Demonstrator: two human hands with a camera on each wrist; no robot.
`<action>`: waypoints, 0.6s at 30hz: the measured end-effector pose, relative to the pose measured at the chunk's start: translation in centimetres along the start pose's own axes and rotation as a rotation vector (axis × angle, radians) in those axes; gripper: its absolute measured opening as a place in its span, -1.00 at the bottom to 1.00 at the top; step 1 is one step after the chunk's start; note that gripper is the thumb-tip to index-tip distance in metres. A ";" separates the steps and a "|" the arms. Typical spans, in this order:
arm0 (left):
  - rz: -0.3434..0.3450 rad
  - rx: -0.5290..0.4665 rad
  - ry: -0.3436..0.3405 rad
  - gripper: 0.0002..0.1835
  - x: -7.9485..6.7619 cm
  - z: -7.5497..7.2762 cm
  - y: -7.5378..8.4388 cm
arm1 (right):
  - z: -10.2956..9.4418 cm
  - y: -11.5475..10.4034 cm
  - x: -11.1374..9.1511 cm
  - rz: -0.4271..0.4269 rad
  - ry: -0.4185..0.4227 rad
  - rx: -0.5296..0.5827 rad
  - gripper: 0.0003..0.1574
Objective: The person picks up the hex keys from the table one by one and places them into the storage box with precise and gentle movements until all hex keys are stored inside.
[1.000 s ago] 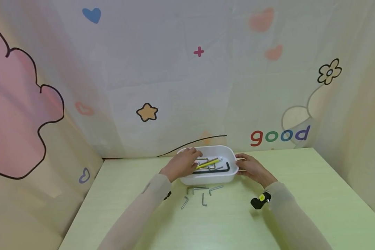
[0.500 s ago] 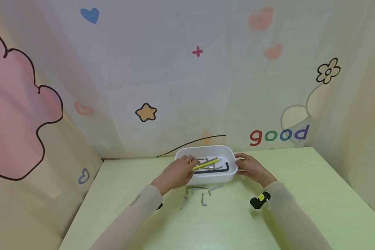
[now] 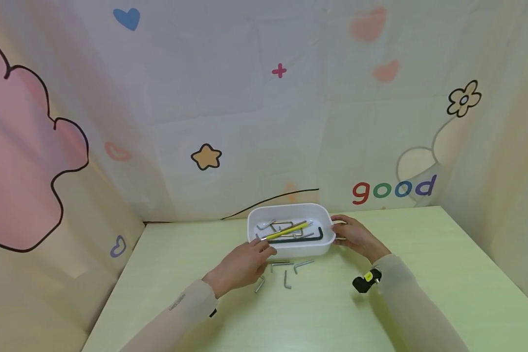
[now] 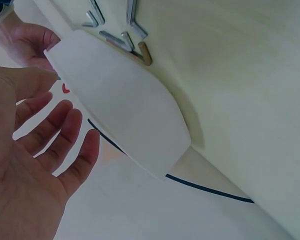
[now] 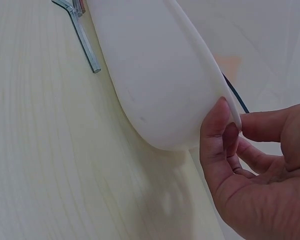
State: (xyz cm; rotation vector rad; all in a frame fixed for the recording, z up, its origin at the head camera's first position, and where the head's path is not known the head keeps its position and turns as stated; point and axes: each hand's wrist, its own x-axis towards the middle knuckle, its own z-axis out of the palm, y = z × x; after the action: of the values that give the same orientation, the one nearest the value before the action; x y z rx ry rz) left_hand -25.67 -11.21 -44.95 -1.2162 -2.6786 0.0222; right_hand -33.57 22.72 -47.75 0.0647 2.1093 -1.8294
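Note:
A white plastic box [image 3: 296, 252] stands at the back of the table, holding several hex keys, among them a long black hex key [image 3: 297, 240], and a slim yellow pen-like stick [image 3: 288, 231]. My right hand [image 3: 356, 238] pinches the box's right end, its rim between thumb and finger in the right wrist view. Just over the front left rim is my left hand [image 3: 239, 266]; in the left wrist view its fingers [image 4: 82, 162] are loosely bent with nothing between them. On the table before the box lie several silver hex keys [image 3: 286, 281], one partly hidden by the left hand.
Directly behind the box rises a pale printed cloth [image 3: 246, 122] that also closes off both sides. The light wooden tabletop [image 3: 308, 318] spreads in front and to either side. A small black and yellow device [image 3: 366, 280] sits at the right wrist.
My left hand has come out of the box, moving left and toward me, uncovering the box's left end with its hex keys. The right hand has stayed at the rim.

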 end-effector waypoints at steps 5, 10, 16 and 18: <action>-0.019 -0.046 -0.061 -0.67 -1.0 0.5 0.3 | 0.1 0.1 0.0 0.008 0.005 0.002 -0.39; -0.065 -0.100 -0.159 -0.71 -1.3 1.1 0.7 | 0.0 0.1 -0.1 -0.003 -0.003 0.003 -0.39; -0.073 -0.067 -0.199 -0.78 -1.5 1.8 0.8 | 0.0 0.0 -0.2 -0.017 -0.015 0.012 -0.38; -0.069 -0.050 -0.211 -0.80 -1.6 2.0 0.8 | 0.0 -0.1 -0.2 -0.019 -0.014 0.014 -0.38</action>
State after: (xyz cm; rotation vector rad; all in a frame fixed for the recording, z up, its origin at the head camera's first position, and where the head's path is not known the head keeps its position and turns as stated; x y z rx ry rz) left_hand -24.36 -11.74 -47.25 -1.1957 -2.9179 0.0783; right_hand -33.38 22.72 -47.63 0.0356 2.0945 -1.8499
